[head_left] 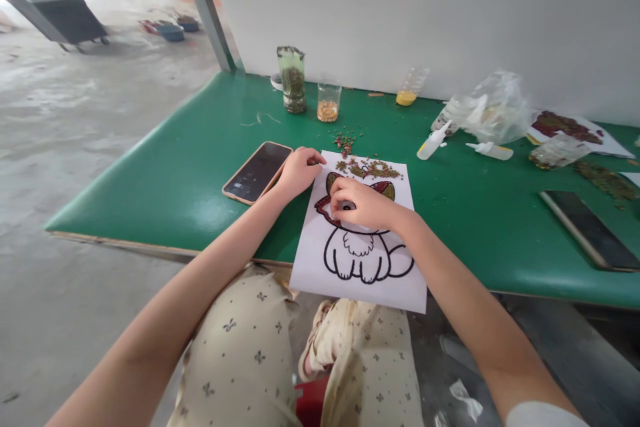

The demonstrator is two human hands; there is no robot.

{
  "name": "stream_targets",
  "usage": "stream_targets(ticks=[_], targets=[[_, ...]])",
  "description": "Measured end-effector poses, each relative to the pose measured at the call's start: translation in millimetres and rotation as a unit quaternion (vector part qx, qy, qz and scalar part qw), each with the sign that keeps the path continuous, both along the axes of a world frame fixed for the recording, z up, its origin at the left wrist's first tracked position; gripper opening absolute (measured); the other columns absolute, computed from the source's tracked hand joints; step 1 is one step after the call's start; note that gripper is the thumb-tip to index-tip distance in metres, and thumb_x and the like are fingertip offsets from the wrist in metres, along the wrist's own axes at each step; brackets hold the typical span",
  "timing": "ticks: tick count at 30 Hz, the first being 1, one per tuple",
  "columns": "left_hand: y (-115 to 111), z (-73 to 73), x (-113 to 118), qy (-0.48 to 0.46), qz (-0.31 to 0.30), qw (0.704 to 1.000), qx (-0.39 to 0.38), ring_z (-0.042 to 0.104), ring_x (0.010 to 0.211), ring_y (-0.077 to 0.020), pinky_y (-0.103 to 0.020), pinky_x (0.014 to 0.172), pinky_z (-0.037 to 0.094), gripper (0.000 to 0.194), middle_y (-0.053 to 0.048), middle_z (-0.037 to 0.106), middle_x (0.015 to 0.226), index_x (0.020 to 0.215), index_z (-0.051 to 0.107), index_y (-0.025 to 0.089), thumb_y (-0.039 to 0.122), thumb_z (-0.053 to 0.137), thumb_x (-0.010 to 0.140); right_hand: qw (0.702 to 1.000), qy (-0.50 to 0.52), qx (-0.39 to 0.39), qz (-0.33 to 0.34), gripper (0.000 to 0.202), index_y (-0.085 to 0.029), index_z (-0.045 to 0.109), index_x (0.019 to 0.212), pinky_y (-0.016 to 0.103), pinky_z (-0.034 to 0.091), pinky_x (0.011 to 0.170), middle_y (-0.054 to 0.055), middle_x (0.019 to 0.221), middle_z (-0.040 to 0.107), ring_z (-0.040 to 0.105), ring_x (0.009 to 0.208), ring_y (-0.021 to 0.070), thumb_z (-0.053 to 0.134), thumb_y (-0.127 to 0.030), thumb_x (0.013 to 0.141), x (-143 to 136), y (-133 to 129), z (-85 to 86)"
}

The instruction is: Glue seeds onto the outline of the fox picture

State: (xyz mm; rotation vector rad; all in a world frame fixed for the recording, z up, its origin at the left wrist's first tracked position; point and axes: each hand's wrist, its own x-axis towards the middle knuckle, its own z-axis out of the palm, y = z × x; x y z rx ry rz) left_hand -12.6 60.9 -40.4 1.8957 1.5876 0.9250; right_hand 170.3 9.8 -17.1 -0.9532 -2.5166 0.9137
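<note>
A white sheet (pixel 313 267) with a black-outlined cartoon animal lies on the green table, its lower end hanging past the edge. Red and green grains fill parts of the animal's ears and cheek. My right hand (pixel 363 205) is over the drawn face, thumb and fingertips pinched together at the cheek; anything between them is too small to make out. At the sheet's upper left corner rests my left hand (pixel 300 170), fingers stretched onto the paper's edge. Loose green and reddish grains (pixel 377 169) are scattered on the sheet's top and the table beyond.
A phone (pixel 257 172) lies beside my left hand, another phone (pixel 590 230) at the right. Behind stand a green cup (pixel 293 80) and a clear cup (pixel 329 103) of grains. Glue bottles (pixel 434 141), a plastic bag (pixel 500 110) and a tipped container (pixel 411 88) sit farther right.
</note>
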Motion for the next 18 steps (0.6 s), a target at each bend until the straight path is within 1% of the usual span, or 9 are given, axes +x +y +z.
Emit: stream_targets(ticks=[7,13,18], targets=[[0.4,-0.3,0.0,0.0,-0.002,1.0,-0.001,0.054,0.082,-0.016,-0.032,0.085,0.044,0.02,-0.004,0.06,0.089,0.082,0.069,0.016,0.011,0.053,0.07,1.0,-0.009,-0.015,0.003,0.011,-0.018,0.061,0.069,0.032,0.043,0.084,0.005,0.095,0.053,0.052,0.089,0.0178,0.057,-0.011,0.077,0.3,-0.3,4.1],[0.6,-1.3,-0.5,0.001,-0.006,1.0,0.006,0.054,0.082,-0.016,-0.032,0.084,0.044,0.021,-0.003,0.061,0.089,0.083,0.069,0.016,0.011,0.053,0.071,1.0,-0.008,-0.012,-0.004,0.011,-0.018,0.06,0.069,0.033,0.041,0.087,0.005,0.094,0.053,0.051,0.094,0.0188,0.057,-0.012,0.077,0.6,-0.2,7.2],[0.5,-0.9,-0.9,-0.002,-0.007,1.0,0.005,0.055,0.083,-0.0161,-0.032,0.084,0.044,0.02,-0.003,0.061,0.089,0.082,0.068,0.017,0.009,0.053,0.07,1.0,-0.023,-0.002,0.003,0.012,-0.018,0.059,0.069,0.031,0.042,0.081,0.006,0.094,0.054,0.052,0.088,0.0179,0.055,-0.013,0.078,1.2,-1.0,5.4]])
